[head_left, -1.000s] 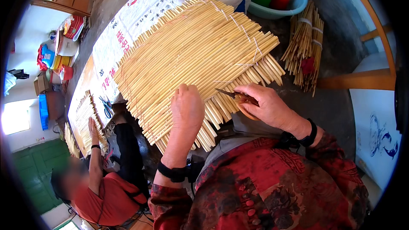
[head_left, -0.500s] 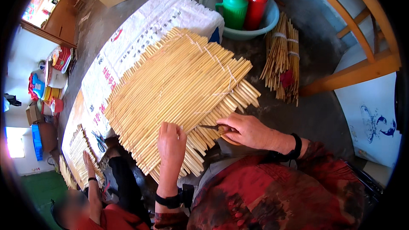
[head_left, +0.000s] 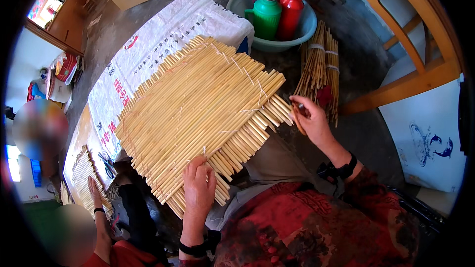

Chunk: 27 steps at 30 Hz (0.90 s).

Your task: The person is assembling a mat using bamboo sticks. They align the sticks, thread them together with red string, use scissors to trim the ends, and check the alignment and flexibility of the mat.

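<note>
A mat of pale reed sticks (head_left: 198, 104), bound with white thread, lies on the cloth-covered table and juts over its near edge. Over the mat's near edge, my left hand (head_left: 199, 188) is closed, its fingertips pinching beside a short upright end of white thread (head_left: 204, 150). Past the mat's right corner, my right hand (head_left: 314, 121) is closed around scissors with orange-brown handles (head_left: 298, 118); the blades are hidden or too small to make out. Cut stick ends (head_left: 232, 155) stick out unevenly below the mat between my hands.
A white printed sack cloth (head_left: 148, 54) covers the table. A blue basin (head_left: 302, 37) with several flasks stands beyond, near tied stick bundles (head_left: 316, 69). At left, another person's hand (head_left: 94, 190) rests on a smaller mat (head_left: 89, 168); blue-handled scissors (head_left: 108, 165) lie nearby.
My right hand has moved right and away from the thread with the scissors, to beyond the mat's corner. My left hand stays at the near edge, slightly lower. Another person's head has appeared at far left.
</note>
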Each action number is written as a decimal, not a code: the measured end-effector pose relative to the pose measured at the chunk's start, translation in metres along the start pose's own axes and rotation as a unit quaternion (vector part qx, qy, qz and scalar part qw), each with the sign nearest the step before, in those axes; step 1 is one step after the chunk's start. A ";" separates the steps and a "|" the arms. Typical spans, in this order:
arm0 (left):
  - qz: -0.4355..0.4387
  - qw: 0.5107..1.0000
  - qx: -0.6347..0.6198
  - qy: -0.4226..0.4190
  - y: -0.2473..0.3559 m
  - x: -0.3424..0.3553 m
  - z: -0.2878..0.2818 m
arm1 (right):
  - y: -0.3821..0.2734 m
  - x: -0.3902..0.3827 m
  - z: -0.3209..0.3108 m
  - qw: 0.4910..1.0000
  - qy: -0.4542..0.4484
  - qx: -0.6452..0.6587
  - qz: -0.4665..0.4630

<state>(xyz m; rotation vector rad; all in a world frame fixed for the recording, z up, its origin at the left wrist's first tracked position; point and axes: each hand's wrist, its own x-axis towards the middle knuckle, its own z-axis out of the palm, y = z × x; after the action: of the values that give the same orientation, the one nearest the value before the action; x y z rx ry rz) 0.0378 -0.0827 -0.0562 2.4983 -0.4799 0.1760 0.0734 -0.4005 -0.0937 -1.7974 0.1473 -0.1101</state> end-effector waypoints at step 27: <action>-0.332 0.879 -0.160 0.302 -0.054 -0.133 -0.038 | -0.011 0.017 0.005 0.992 -0.064 -0.098 -0.040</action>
<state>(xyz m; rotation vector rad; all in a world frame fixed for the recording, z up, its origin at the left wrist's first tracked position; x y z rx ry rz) -0.0655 0.0196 -0.0834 1.9917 0.5610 0.5255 0.0915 -0.3961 -0.0839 -2.0001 -0.0060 -0.0380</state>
